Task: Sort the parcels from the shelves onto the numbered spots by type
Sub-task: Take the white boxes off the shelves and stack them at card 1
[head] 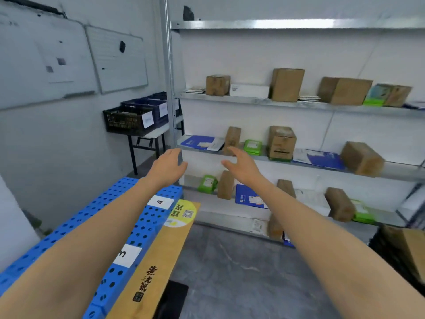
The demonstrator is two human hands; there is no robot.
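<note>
Both arms reach out toward the metal shelves (299, 102). My left hand (169, 165) and my right hand (241, 164) are open and hold nothing, just in front of the middle shelf's left end. There lie a blue envelope (199, 142), a slim brown box (232, 139) and a green packet (253, 147). More brown boxes (287, 85), blue envelopes (324, 157) and green packets (208, 184) fill the three shelf levels. Below my left arm a blue perforated surface (110, 215) carries white labels 3 (126, 254) and 4 (160, 201).
A wooden board (161, 261) with a yellow sticker runs beside the blue surface. Dark crates (128, 119) stand on a small table at the left wall, under whiteboards (115, 58). A cardboard box (409, 252) sits at the right edge. Grey floor (230, 272) lies before the shelves.
</note>
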